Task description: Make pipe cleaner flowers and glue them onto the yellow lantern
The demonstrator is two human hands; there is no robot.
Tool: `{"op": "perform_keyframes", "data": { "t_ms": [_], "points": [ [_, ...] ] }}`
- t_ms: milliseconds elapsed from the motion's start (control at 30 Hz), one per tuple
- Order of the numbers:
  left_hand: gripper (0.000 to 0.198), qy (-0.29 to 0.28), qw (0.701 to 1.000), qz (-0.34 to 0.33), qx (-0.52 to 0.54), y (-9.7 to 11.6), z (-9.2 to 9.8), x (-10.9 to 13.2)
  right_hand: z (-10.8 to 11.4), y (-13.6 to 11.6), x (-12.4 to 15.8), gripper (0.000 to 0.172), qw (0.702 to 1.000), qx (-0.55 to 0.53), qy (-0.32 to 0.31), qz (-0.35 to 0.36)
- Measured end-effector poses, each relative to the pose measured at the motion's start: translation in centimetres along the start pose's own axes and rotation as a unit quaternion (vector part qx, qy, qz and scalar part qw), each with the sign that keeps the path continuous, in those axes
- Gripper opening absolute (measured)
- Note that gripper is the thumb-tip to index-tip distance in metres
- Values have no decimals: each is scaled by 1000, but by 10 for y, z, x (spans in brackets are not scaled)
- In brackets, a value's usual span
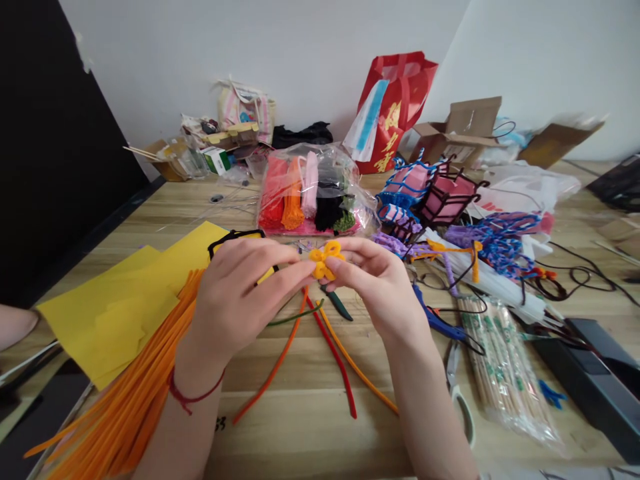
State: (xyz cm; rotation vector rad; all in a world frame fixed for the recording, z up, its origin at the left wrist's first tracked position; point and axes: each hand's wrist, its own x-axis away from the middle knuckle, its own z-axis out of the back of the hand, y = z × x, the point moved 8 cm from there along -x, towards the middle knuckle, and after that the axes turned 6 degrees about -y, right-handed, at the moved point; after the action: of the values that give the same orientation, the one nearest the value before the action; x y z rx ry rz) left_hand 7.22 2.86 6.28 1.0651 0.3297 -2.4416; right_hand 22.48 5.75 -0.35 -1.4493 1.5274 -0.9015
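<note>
A small yellow pipe-cleaner flower [327, 253] with looped petals is held up over the table, between my two hands. My right hand [373, 273] pinches it from the right, thumb across the lower petals. From the left, my left hand [245, 280] closes thumb and fingertips on its edge. Below lie loose pipe cleaners: an orange one [286, 357], a red one [340, 370], a yellow-orange one [357, 370] and a short green one [295, 318]. A thick bundle of orange pipe cleaners [135, 393] lies beside my left forearm.
Yellow sheets [100, 313] lie at the left. Behind my hands is a clear bag of coloured pipe cleaners [305, 193]. To the right are pink lanterns [450, 193], a blue-handled tool [440, 320], scissors [463, 407] and bagged wooden sticks [510, 373]. Another person's arm [15, 327] shows at far left.
</note>
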Motion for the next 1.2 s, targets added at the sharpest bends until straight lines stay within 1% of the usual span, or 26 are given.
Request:
{"op": "perform_keyframes", "data": {
  "t_ms": [67,167,267,333,433,600,700,800,867,933,967,1033,1100,1133,1167,1200],
  "points": [
    [28,4,998,-38,-58,7,2,2,0,1,-1,30,1000,-5,-3,-7],
    [25,7,991,-79,-107,16,2,3,-2,3,-1,29,1000,-10,-13,-14],
    [23,17,989,-81,-125,17,3,3,-3,2,-1,29,1000,4,-22,-8],
    [24,31,990,-62,-122,16,6,3,-5,0,0,28,1000,17,-20,9],
    [25,49,992,-31,-116,14,10,3,-5,-4,2,28,999,17,0,45],
    [23,74,993,20,-88,15,10,-1,-7,-10,6,22,994,1,26,110],
    [20,104,991,74,-28,13,7,-2,-10,-15,10,16,988,23,31,148],
    [15,132,977,153,73,6,4,1,-12,-21,14,12,979,53,37,191],
    [12,135,953,215,166,-3,-3,4,-15,-24,17,10,972,75,36,222],
    [14,119,911,279,280,-15,-15,8,-17,-25,19,10,963,95,28,249],
    [17,104,882,309,340,-21,-23,10,-18,-25,20,13,960,102,21,261],
    [24,63,814,362,450,-30,-42,14,-20,-25,22,17,953,114,13,279],
    [29,26,748,405,526,-35,-58,19,-19,-25,22,17,952,115,19,284],
    [31,14,726,420,544,-37,-63,21,-17,-25,20,15,955,110,28,274],
    [31,11,720,427,548,-38,-65,22,-15,-23,19,13,961,100,40,256],
    [31,15,728,425,538,-40,-63,22,-12,-20,16,12,968,86,50,230]
  ]
}}
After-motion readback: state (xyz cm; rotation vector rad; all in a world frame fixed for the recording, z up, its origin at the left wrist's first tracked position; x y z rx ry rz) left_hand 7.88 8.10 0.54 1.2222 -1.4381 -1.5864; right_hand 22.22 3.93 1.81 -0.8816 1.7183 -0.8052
